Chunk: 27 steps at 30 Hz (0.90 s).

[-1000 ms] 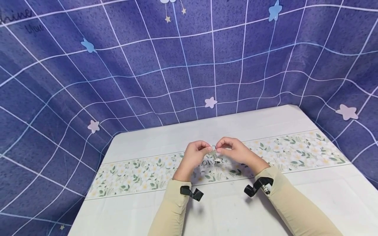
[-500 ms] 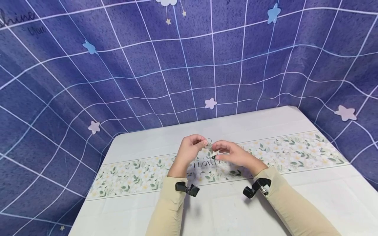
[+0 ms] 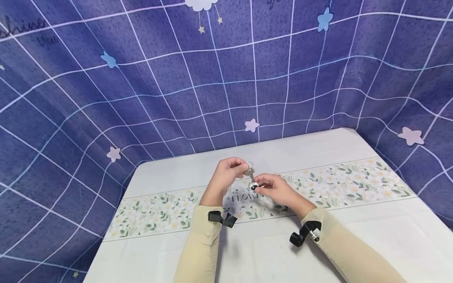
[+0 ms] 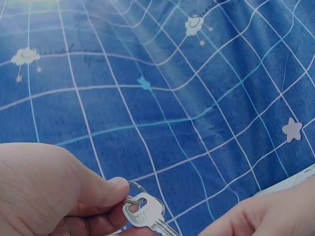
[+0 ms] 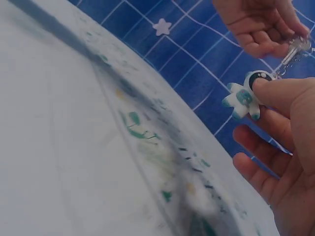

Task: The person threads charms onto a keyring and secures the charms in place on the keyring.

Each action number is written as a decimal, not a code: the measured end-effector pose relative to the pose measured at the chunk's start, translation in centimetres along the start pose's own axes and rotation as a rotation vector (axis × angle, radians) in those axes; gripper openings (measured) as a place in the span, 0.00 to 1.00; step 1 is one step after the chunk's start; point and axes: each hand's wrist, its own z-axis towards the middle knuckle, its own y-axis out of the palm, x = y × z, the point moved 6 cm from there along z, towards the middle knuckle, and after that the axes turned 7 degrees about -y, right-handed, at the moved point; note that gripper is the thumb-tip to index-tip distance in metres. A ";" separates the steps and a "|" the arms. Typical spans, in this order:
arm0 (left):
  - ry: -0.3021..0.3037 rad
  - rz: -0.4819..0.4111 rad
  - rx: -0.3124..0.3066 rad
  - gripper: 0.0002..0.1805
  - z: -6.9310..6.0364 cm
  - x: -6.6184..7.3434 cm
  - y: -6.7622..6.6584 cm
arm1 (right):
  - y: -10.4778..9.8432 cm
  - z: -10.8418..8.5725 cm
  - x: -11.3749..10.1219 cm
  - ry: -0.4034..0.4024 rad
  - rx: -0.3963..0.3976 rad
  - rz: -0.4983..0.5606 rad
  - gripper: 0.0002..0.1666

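Between thumb and fingers, my left hand [image 3: 228, 175] pinches a metal key ring [image 4: 132, 200]. From it hangs a silver key [image 4: 147, 215], its blade slanting down and to the right in the left wrist view. A short chain leads to a small astronaut figure [image 5: 244, 96], white with teal ends and a dark visor. My right hand [image 3: 277, 189] pinches this figure by its head, the thumb [image 5: 283, 93] lying over part of the visor. Both hands are held up over the table, close together.
Below the hands lies a white tablecloth [image 3: 276, 251] with a flowered band [image 3: 166, 210] and printed lettering. A blue curtain [image 3: 170, 78] with grid lines and stars stands behind and at both sides. Each wrist carries a black camera mount [image 3: 305, 232].
My left hand has shifted left and up with the ring. My right hand has left the ring, moved lower and taken hold of the astronaut figure, so the key now shows between the hands.
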 end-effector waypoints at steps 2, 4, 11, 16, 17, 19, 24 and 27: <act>-0.039 -0.013 -0.006 0.07 0.4 -0.6 -0.1 | 0.1 -0.3 0.2 0.021 -0.004 0.003 0.18; -0.086 -0.034 -0.005 0.06 0.7 -1.3 -0.2 | 0.3 -0.7 0.4 0.051 -0.016 0.026 0.19; -0.245 -0.098 -0.003 0.06 1.7 -4.5 0.0 | 0.8 -2.2 1.3 0.198 -0.025 0.082 0.17; -0.336 -0.126 -0.038 0.08 2.4 -7.0 0.6 | 1.5 -3.0 1.4 0.283 -0.041 0.105 0.14; -0.348 -0.123 -0.045 0.09 2.5 -7.5 0.8 | 1.6 -3.1 1.4 0.295 -0.046 0.103 0.13; -0.367 -0.122 -0.059 0.10 2.7 -8.2 1.0 | 1.7 -3.3 1.4 0.318 -0.048 0.064 0.10; -0.409 -0.148 -0.086 0.11 3.2 -9.8 1.8 | 1.5 -3.7 1.2 0.323 -0.054 -0.176 0.04; -0.430 -0.168 -0.097 0.10 3.4 -10.6 2.2 | 1.2 -3.7 1.0 0.310 -0.062 -0.351 0.04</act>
